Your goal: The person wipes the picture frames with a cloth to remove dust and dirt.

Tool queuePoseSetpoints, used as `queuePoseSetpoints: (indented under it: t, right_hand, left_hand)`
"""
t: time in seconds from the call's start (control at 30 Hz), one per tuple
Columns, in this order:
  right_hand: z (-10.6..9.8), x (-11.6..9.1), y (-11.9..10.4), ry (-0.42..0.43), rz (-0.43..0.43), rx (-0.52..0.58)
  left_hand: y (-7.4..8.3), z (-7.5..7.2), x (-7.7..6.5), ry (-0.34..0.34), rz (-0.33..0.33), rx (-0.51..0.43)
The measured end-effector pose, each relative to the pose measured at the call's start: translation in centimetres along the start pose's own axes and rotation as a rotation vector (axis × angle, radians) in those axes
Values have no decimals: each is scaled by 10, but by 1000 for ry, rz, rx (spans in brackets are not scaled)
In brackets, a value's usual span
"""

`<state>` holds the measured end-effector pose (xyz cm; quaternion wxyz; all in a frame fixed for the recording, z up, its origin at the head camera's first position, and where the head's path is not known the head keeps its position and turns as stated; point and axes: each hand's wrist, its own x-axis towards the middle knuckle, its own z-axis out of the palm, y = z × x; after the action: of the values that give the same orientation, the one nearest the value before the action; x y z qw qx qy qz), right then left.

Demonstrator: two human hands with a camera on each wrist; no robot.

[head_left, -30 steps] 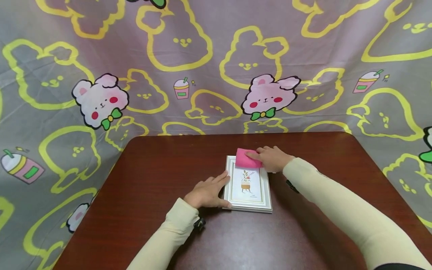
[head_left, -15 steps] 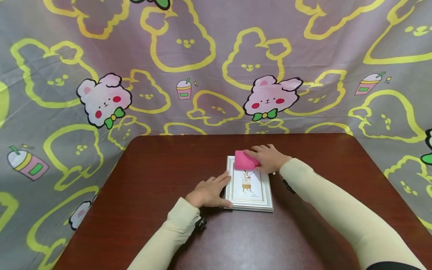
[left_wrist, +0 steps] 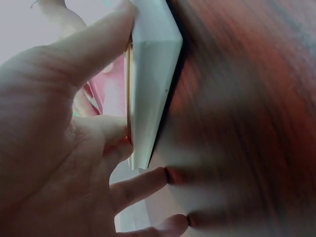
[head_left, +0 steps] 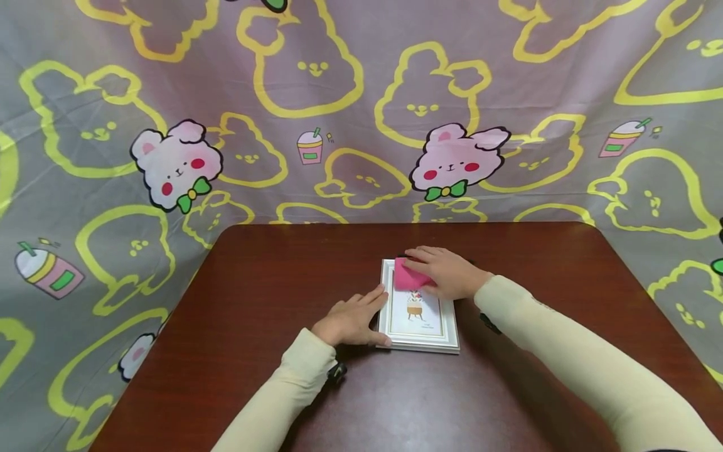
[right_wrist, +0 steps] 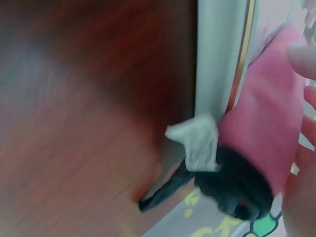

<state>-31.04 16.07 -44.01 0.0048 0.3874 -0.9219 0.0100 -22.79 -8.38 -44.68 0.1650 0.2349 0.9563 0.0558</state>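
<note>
A white picture frame (head_left: 425, 344) with gold inner lines lies flat on the table, showing a drawing of a plant in a pot on legs. My left hand (head_left: 351, 320) rests along its left side, fingers spread, thumb at the near left corner. In the left wrist view, two fingertips (left_wrist: 175, 223) reach down to the tabletop beside the frame. My right hand (head_left: 449, 273) holds a folded pink cloth (head_left: 408, 276) against the frame's far part, covering the top of the drawing. Black trim (right_wrist: 237, 182) and a white tag (right_wrist: 200, 143) hang at the cloth's edge.
The dark reddish-brown table (head_left: 282, 282) has rounded far corners. Behind it hangs a grey curtain (head_left: 350, 75) printed with yellow bear outlines, pink rabbits and drink cups. Dark straps sit under both wrists.
My right hand has drawn the pink cloth slightly nearer along the frame, and its fingers now reach further over the cloth. The left hand stays at the frame's left side.
</note>
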Motion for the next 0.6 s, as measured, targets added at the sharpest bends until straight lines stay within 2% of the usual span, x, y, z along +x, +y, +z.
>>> queuePoseSetpoints:
  t: [0.1, 0.3, 0.6]
  right_hand:
    - [1, -1, -3, -44, -23, 22]
    - [2, 0, -6, -131, 4, 48]
    - [14, -10, -9, -171, -42, 11]
  left_hand:
    - [1, 0, 0, -3, 1, -4]
    - [1, -1, -1, -2, 1, -13]
    - [1, -3, -4, 3, 7, -23]
